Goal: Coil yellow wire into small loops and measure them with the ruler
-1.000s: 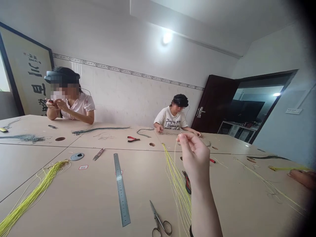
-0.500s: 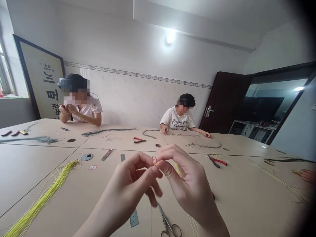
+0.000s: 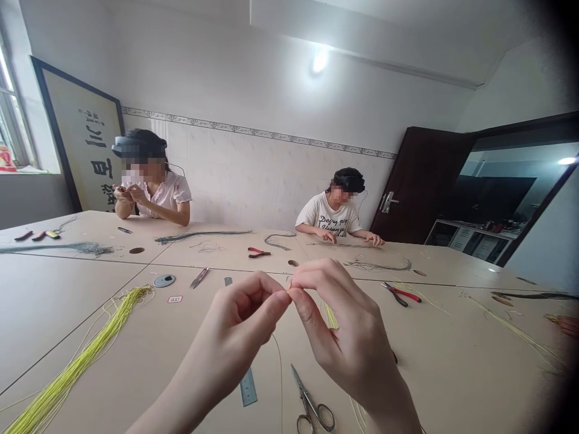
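My left hand (image 3: 239, 319) and my right hand (image 3: 344, 328) meet above the table, fingertips pinched together on a thin yellow cord (image 3: 277, 361) that hangs down from the pinch. A bundle of yellow cords (image 3: 331, 314) lies on the table behind my right hand, mostly hidden by it. Scissors (image 3: 312, 408) and a steel ruler (image 3: 247, 386) lie on the table under my hands.
A long bundle of yellow cords (image 3: 85, 352) lies at the left. Red-handled pliers (image 3: 400, 292), small snips (image 3: 199, 277) and a round grey disc (image 3: 163, 280) are on the beige table (image 3: 67, 301). Two persons (image 3: 149, 187) (image 3: 337, 211) work across it.
My left hand came up and joined my right hand at the cord. Both hands now pinch closer together, and the view shifted slightly right.
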### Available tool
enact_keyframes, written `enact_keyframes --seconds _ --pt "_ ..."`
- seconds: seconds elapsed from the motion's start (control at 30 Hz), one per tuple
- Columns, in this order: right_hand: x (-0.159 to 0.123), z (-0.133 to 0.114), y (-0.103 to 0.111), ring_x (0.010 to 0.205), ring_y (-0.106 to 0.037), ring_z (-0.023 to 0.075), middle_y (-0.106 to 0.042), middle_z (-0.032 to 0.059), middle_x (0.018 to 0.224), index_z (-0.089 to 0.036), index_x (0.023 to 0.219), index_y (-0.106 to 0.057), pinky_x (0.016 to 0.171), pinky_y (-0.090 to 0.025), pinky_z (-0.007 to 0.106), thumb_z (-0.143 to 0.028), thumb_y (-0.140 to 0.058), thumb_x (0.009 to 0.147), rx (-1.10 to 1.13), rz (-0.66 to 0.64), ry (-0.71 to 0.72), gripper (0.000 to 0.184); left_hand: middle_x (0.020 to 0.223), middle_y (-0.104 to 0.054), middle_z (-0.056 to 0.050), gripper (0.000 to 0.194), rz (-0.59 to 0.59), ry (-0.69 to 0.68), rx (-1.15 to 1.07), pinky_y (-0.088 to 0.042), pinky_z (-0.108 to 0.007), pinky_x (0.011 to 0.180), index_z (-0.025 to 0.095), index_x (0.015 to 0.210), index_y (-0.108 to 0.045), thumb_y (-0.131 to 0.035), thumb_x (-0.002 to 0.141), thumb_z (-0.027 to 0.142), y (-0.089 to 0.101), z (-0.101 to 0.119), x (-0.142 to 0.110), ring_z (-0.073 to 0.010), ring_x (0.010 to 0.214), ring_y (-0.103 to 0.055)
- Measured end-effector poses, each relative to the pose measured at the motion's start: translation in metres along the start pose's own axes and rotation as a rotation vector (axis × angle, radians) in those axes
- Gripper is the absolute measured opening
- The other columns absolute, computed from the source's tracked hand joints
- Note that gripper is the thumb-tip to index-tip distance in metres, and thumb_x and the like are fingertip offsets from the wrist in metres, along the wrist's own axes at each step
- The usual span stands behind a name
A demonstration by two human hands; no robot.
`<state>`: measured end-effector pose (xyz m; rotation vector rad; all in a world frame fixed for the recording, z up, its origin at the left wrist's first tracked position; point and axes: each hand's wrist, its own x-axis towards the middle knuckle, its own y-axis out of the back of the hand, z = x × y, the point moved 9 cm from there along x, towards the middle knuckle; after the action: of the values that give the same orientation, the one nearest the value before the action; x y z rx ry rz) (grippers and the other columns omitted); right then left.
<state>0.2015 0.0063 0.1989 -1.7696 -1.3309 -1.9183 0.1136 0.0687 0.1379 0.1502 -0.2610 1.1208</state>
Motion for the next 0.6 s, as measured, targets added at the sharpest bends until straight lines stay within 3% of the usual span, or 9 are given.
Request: enact_keyframes --seconds 0.2,0.27,0.37,0.43,0.5,0.6 --pt "-0.001 -0.005 -0.001 0.077 -0.055 0.0128 -0.058 0.0006 0.079 -0.018 0.084 -0.053 0.070 -0.041 0.028 -0.012 -0.049 0.093 0.005 0.045 0.036 0.011 0.050 -0.030 0.008 0.028 0.076 -0.054 0.005 -0.018 -0.017 0.041 0.017 0.062 -0.049 -0.057 0.084 0.032 0.011 0.009 -0.003 -0.0046 0.046 -0.023" --pt "0.000 0.003 -0.003 0.080 -0.056 0.0128 -0.060 -0.0001 0.080 -0.020 0.084 -0.054 0.072 -0.042 0.027 -0.018 -0.048 0.095 0.015 0.038 -0.011 0.012 0.049 -0.031 0.008 0.025 0.111 -0.088 0.001 -0.020 -0.016 0.041 0.018 0.063 -0.051 -0.057 0.084 0.029 0.018 0.014 -0.004 -0.0047 0.046 -0.025" --pt "-0.004 0.047 -0.017 0.087 -0.058 0.0131 -0.064 -0.0008 0.089 -0.022 0.086 -0.057 0.078 -0.044 0.027 -0.033 -0.044 0.096 -0.119 -0.153 -0.345 0.020 0.051 -0.036 0.007 0.022 0.183 -0.160 -0.035 -0.027 -0.014 0.044 0.019 0.064 -0.052 -0.058 0.084 0.027 0.032 0.024 -0.008 -0.0055 0.048 -0.032" --pt "-0.018 0.086 -0.026 0.081 -0.059 0.0134 -0.065 -0.0006 0.090 -0.022 0.087 -0.059 0.072 -0.044 0.028 -0.036 -0.043 0.096 -0.237 -0.340 -0.596 0.023 0.052 -0.036 0.007 0.023 0.215 -0.213 -0.057 -0.029 -0.014 0.045 0.020 0.065 -0.053 -0.059 0.085 0.029 0.038 0.031 -0.012 -0.0058 0.049 -0.033" --pt "-0.040 0.124 -0.032 0.071 -0.058 0.0132 -0.065 0.0002 0.083 -0.020 0.085 -0.061 0.065 -0.045 0.028 -0.034 -0.047 0.094 -0.314 -0.500 -0.778 0.022 0.052 -0.035 0.007 0.025 0.215 -0.241 -0.064 -0.029 -0.014 0.044 0.021 0.066 -0.053 -0.061 0.085 0.036 0.040 0.035 -0.016 -0.0060 0.049 -0.033" --pt "-0.092 0.183 -0.028 0.074 -0.060 0.0131 -0.064 0.0021 0.085 -0.015 0.087 -0.062 0.071 -0.051 0.031 -0.035 -0.055 0.091 -0.467 -0.718 -1.070 0.022 0.055 -0.036 0.006 0.030 0.172 -0.242 -0.031 -0.029 -0.015 0.044 0.022 0.066 -0.054 -0.063 0.084 0.045 0.035 0.036 -0.020 -0.0065 0.050 -0.032"
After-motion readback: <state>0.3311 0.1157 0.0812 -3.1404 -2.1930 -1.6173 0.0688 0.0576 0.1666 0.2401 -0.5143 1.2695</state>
